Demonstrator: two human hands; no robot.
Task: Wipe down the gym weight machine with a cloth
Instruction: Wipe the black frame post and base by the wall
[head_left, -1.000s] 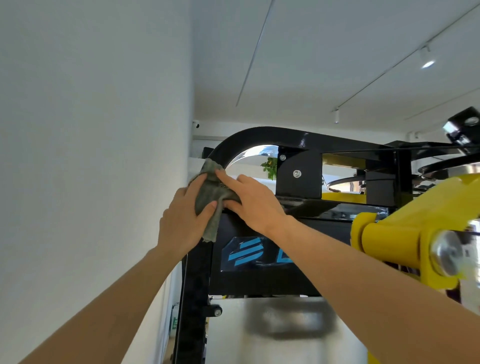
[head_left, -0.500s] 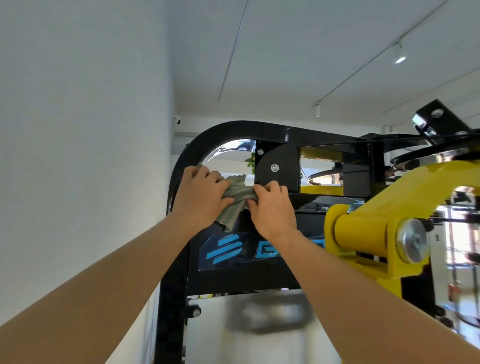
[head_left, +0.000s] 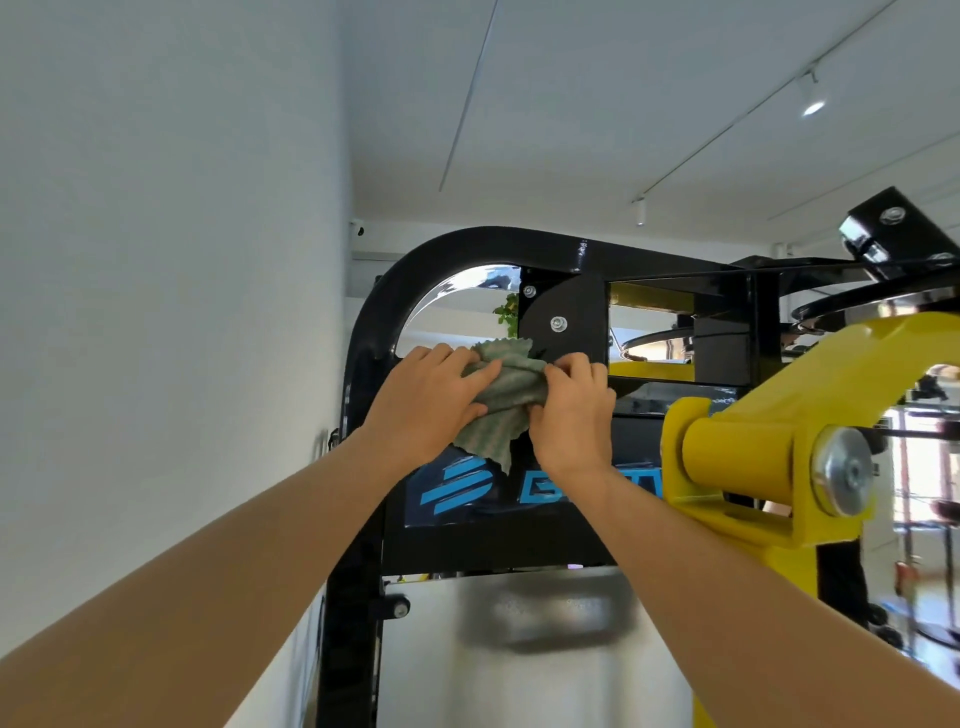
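Head view: I see the left hand (head_left: 426, 400) and right hand (head_left: 569, 415), fingers curled round the bunched green cloth (head_left: 506, 400), up by the weight machine (head_left: 649, 270), near its black frame. I judge a regrip mid-wipe; next needs the cloth pressed flat on the frame

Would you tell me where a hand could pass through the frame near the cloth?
The opening under the curved frame, left of the bolted plate, looks free above the cloth. Rightward, the yellow arm and chrome discs crowd it.
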